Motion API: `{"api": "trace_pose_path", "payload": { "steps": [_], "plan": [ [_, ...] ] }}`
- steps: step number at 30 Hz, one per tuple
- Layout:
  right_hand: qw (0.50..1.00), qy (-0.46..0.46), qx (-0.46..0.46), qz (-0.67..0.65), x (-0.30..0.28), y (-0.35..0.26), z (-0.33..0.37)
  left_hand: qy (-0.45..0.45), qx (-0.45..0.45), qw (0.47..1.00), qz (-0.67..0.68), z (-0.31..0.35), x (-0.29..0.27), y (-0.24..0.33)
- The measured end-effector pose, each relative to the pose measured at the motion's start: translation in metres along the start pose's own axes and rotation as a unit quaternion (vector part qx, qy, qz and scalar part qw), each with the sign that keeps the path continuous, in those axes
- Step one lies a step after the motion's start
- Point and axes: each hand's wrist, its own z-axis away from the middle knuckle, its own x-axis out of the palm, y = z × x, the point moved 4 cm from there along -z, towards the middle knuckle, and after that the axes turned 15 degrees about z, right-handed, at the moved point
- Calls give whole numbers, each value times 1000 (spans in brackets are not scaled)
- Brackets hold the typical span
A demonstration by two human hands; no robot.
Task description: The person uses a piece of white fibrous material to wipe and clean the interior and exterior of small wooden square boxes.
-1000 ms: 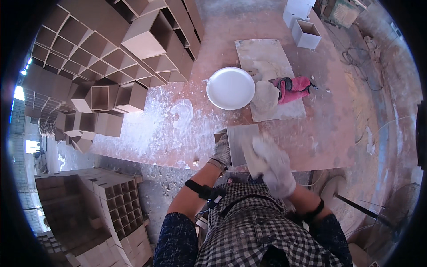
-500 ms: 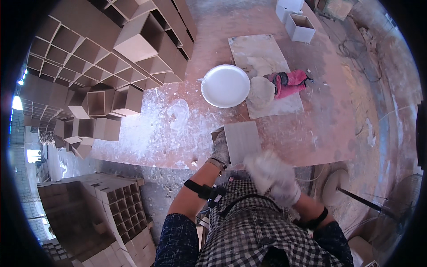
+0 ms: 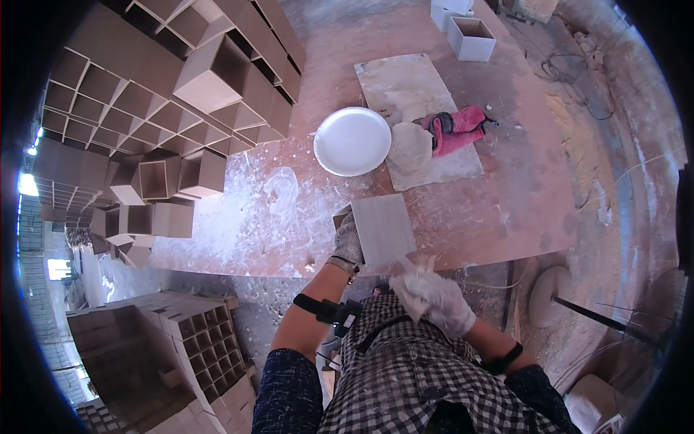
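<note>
My left hand [image 3: 348,242], in a grey knit glove, grips a small box [image 3: 383,230] at its open left side, with some fingers hidden inside or behind it. The box has a smooth pale grey face turned up and sits at the table's near edge. Just below its lower right corner is my right hand [image 3: 447,307], in a white dusty glove. Its fingers are closed on a pale, crumpled, cloth-like piece [image 3: 413,289], smeared by motion, so its exact kind is unclear. A white round basin [image 3: 353,142] stands on the table beyond the box.
Beside the basin, a dusty board [image 3: 448,170] carries a beige round pad [image 3: 410,147] and a pink-and-black bundle [image 3: 463,130]. White boxes [image 3: 471,40] stand at the far right. Stacked brown open boxes [image 3: 137,101] fill the left. A round-based stand [image 3: 551,296] is at lower right.
My right hand with the pale piece has shifted a little down, away from the box face. My left hand still holds the box; the whole view has moved slightly.
</note>
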Motion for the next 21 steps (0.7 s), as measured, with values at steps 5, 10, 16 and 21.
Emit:
{"api": "trace_pose_path", "payload": {
  "steps": [5,10,16,21],
  "plan": [
    [998,41,-11,-39,-39,1,-27,29,29,996,-77,-1,3,15],
    [995,71,-57,44,-36,15,-133,11,104,993,63,-9,12,38],
    [965,-128,-31,225,28,-14,-73,48,158,984,64,4,-6,16],
    [989,-31,-41,137,-30,-24,-14,-103,-115,955,255,11,0,37]
  ]
}}
